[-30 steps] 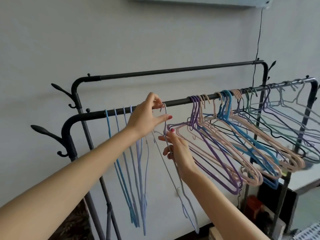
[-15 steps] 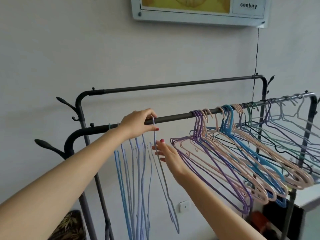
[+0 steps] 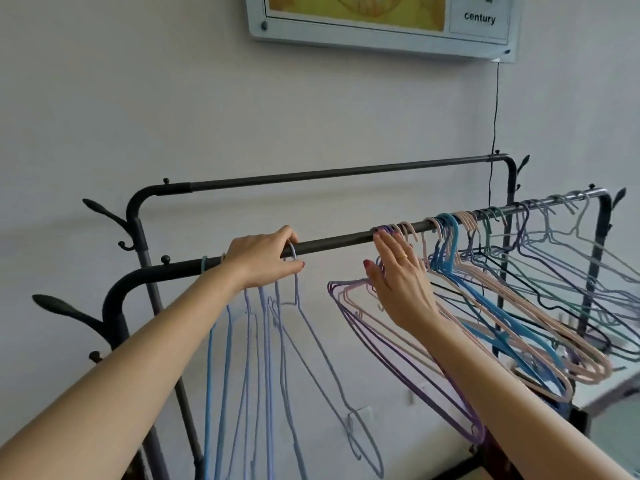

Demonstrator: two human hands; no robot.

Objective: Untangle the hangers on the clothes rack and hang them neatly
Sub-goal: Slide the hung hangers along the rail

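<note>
Risk of dragging the snarled purple and pink hangers at frame centre-right sideways: right hand flat-fingered against them, left hand pinching a lilac hanger's hook on the front rail.

Head view, close, facing the rack

Right hand left grey hanger, reached purple hangers

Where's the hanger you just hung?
The pale lilac hanger hangs on the front rail, left of centre in the head view, its hook under the left hand, beside the blue hangers.
</note>
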